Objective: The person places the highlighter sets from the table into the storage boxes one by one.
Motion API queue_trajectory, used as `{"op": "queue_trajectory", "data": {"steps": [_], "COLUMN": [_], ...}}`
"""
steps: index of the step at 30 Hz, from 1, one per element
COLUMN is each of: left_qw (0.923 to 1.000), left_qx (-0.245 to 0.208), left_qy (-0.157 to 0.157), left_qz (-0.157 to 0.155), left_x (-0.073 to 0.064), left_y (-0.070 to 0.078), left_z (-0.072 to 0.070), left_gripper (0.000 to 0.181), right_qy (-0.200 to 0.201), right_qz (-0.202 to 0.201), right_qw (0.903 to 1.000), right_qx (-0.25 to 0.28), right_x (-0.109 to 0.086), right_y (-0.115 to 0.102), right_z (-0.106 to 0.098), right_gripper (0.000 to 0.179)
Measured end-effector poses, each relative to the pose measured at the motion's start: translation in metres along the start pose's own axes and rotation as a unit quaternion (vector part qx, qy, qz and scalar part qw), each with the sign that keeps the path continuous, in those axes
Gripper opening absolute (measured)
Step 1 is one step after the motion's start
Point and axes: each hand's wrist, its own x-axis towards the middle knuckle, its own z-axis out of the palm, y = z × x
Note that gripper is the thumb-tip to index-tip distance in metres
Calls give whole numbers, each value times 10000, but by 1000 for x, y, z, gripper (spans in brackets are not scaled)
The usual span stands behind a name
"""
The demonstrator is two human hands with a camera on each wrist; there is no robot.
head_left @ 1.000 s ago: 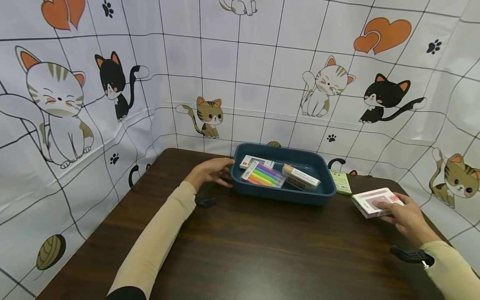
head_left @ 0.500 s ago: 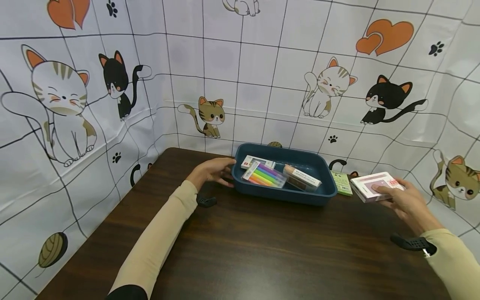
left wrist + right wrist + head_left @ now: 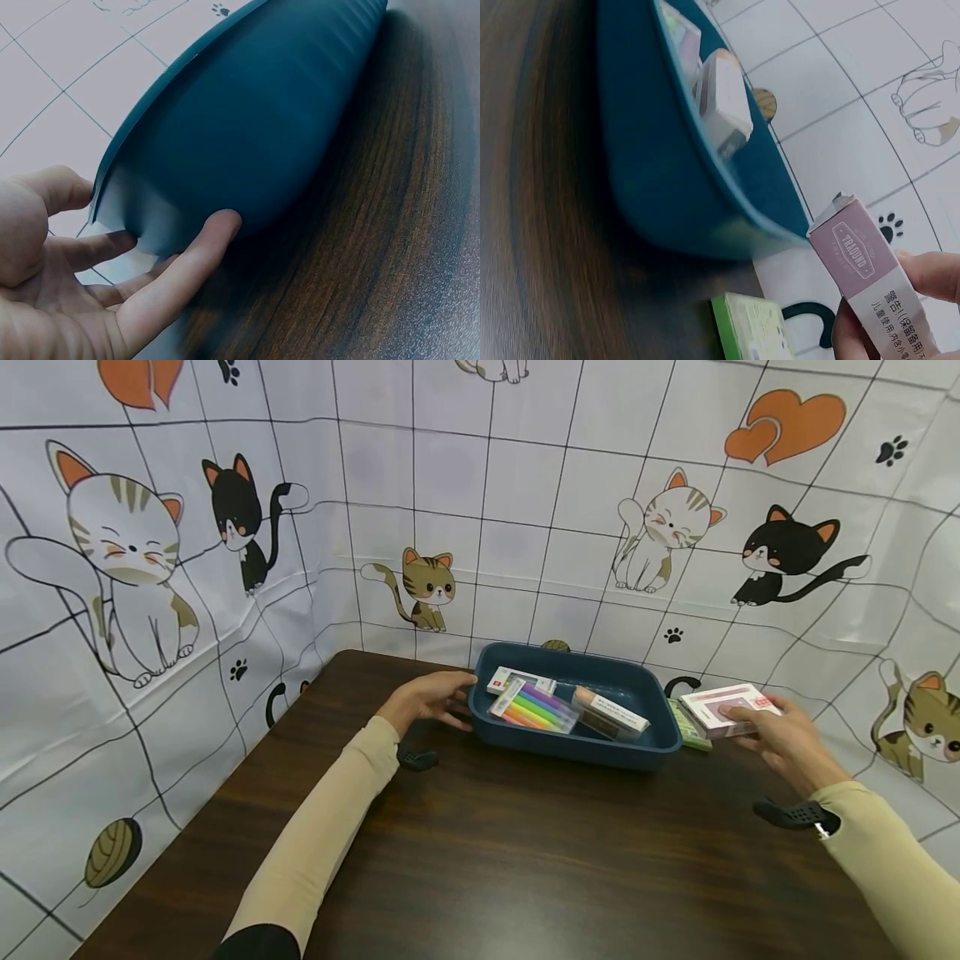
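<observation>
A dark blue plastic bin [image 3: 570, 745] stands at the back of the table. My left hand [image 3: 429, 700] is at its left end, fingers spread; in the left wrist view the fingertips [image 3: 225, 221] touch the outer wall and rim. To the right of the bin, my right hand [image 3: 787, 739] holds a small pink and white box [image 3: 727, 708], thumb on top and fingers beneath, raised above the table. Inside the bin lie a clear pack of coloured pens [image 3: 536, 706], a white box [image 3: 521, 681] and a white and brown package [image 3: 611, 713].
A green flat pack [image 3: 690, 731] lies on the table just right of the bin, partly behind the held box. The brown wooden table [image 3: 540, 843] extends in front. A wall sheet [image 3: 525, 560] printed with cats encloses the back and sides.
My right hand has lifted the pink and white box and brought it left, closer to the bin. The left hand has stayed at the bin's end. The head view has shifted slightly.
</observation>
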Motion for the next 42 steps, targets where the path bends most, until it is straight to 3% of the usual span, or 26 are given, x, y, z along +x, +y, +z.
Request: {"op": "queue_trajectory", "data": {"steps": [8,14,19,31,42], "left_qw": [10000,9999,10000,10000,9999], "left_qx": [-13,-38,-52,-44,-68], "left_qy": [64,95,57,2,-38], "left_qz": [3,-3,19,44,-87], "left_x": [0,-1,-1,-1,-2], "left_y": [2,0,1,4,4], "left_z": [-2,0,2,2,2], "left_gripper": [47,47,49,46,49], "right_qy": [-157,153,344,571,81], "right_qz": [-134,7,92,413,509], "right_qw": [9998,9994,9986,9973,9970], "right_qx": [3,-308,-398,210,584], "right_x": [11,24,30,41,42], "right_y": [-4,-6,-8,-10,-3], "right_z": [34,62,80,92,99], "right_gripper": [102,109,104,100,86]}}
